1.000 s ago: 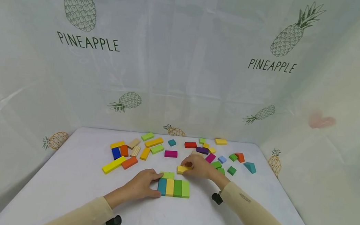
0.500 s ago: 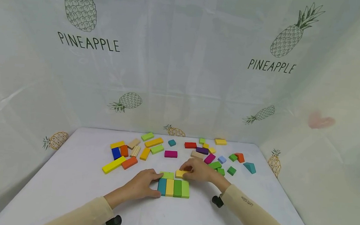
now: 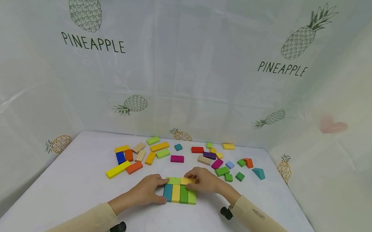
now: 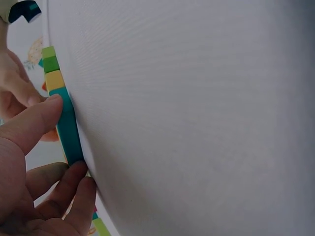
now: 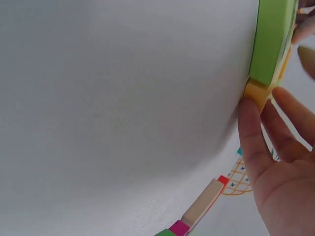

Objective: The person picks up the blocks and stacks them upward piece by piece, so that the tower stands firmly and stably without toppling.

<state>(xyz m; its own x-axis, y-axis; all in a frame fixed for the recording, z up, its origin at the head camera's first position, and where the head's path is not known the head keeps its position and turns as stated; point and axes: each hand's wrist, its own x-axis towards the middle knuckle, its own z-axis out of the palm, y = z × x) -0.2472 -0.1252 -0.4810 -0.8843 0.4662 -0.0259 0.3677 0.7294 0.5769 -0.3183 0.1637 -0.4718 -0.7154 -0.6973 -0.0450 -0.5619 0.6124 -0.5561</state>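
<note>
Front blocks (image 3: pixel 176 193) run teal, yellow, green, lime; rear blocks (image 3: pixel 174 181) lime, yellow. Sleeves (image 3: pixel 100 215) beige, wrist cameras (image 3: pixel 118 229) black, tabletop (image 3: pixel 73 180) white. Backdrop (image 3: pixel 188 77) is off-white, printed with green and orange pineapples (image 3: pixel 85 10) plus dark lettering (image 3: pixel 92 43).

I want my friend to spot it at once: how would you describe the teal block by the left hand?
On the white table, find the patch of blocks touched by the left hand and right hand. The teal block is leftmost in the patch's near row of four. It alone in the patch is teal; its neighbour is a yellow block.
</note>
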